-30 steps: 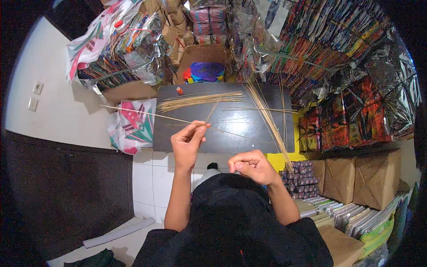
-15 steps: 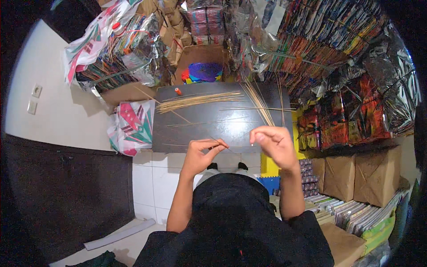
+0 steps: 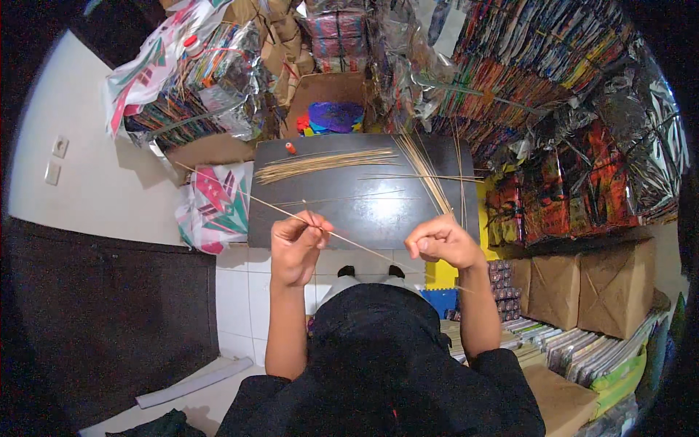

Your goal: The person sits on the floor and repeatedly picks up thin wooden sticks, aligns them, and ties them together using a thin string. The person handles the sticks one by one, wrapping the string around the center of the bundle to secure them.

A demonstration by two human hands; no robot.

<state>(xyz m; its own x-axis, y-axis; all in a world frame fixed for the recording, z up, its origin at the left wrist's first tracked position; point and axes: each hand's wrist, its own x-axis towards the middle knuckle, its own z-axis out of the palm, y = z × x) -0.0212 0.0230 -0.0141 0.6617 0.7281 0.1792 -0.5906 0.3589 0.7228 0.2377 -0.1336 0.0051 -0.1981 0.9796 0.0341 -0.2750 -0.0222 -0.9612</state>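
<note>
My left hand (image 3: 297, 247) pinches a long thin bamboo-like stick (image 3: 364, 250) over the near edge of the dark table. The stick slants from the upper left, past the fingers, down to the right, where its end is blurred. A small pale tip juts up just above these fingers; I cannot tell what it belongs to. My right hand (image 3: 445, 244) is raised to the right with its fingers curled closed; anything inside them is too small to make out. Beyond my hands, a bundle of thin sticks (image 3: 328, 164) lies on the table (image 3: 378, 229).
More sticks (image 3: 422, 171) lie fanned at the table's right, with others crossing them. A small orange-red spool (image 3: 290, 148) stands at the far left. Stacked packs (image 3: 502, 65) rise behind. Brown paper parcels (image 3: 615, 288) sit at the right, a dark door (image 3: 109, 320) at the left.
My left hand has moved left and turned upward, the stick now slanting long across it. My right hand has lowered slightly, its fingers more curled.
</note>
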